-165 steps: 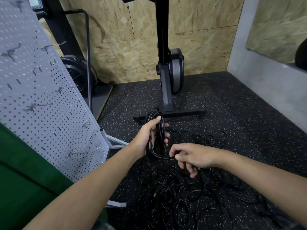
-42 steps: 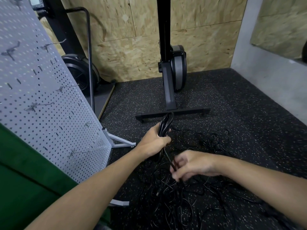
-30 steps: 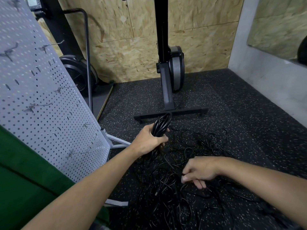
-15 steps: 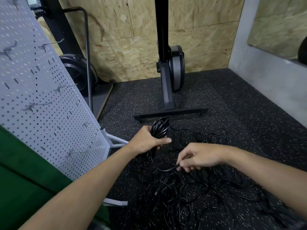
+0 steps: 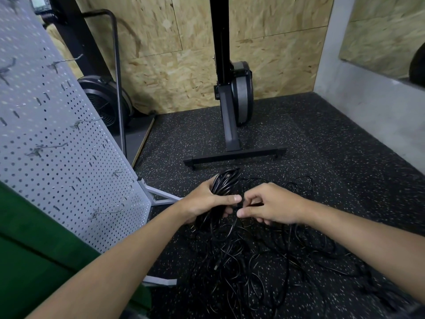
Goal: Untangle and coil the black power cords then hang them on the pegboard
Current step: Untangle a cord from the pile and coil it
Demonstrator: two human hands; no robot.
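Left hand grips coiled cord bundle; right hand pinches cord strand beside it.

Bare floor right; pegboard close left, machine base ahead.

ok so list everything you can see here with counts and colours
coiled cords: one bundle, black, in left hand
cord strand: one, black, beside the bundle
tangled cords: one heap, black, floor under hands
pegboard: one, pale grey, left
hooks: several, grey, on pegboard
exercise machine: one, black and grey, by back wall
fan wheel: one, black, behind pegboard
floor: one, speckled black, underfoot
green surface: one, green, lower left
left hand: one, grips coiled cords
right hand: one, pinches cord strand
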